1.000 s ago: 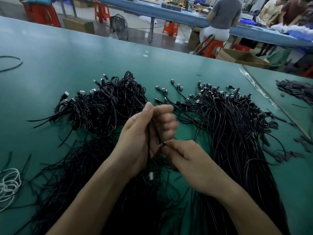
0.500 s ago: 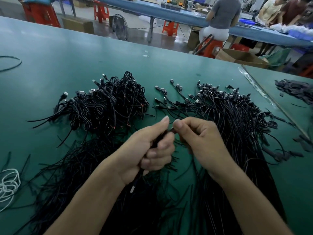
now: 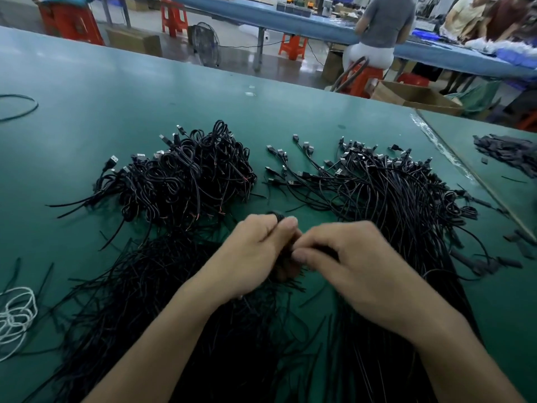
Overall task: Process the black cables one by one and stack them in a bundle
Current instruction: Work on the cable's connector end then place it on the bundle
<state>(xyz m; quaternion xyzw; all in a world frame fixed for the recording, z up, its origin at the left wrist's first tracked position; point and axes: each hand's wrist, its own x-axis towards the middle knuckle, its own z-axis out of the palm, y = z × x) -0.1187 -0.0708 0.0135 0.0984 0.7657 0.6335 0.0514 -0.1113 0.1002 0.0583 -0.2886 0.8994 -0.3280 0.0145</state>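
Both hands meet over the middle of the counter point(image 3: 122, 82), somewhat nearer its front edge. The left hand point(image 3: 255, 254) has fingers and thumb curled round a small coiled cable point(image 3: 279, 219), and a black loop of it pokes out above the thumb. The right hand point(image 3: 357, 269) is bent in against the same coil. Its thumb and fingertips seem to pinch a strand, though motion blur hides exactly how. This looks like the winding or tightening of a single cable, not yet laid down.

Beyond the left hand, toward the far left of the counter, sits the heap of wound cables point(image 3: 186, 178), a tangled mound of small coils with plugs sticking out. It is a good-sized heap, so a fair share of the work seems done.

More seems left than finished. To the right of the hands the straight cables point(image 3: 392, 205) lie roughly side by side, with their plugs fanned toward the far edge and their lengths running down to the front edge. A further mass of loose strands point(image 3: 162, 309) spreads under both forearms to the front edge. Whether these belong to the straight cables or form a separate lot cannot be told.

A white cord point(image 3: 17, 315) lies at the left edge, well apart from the work.
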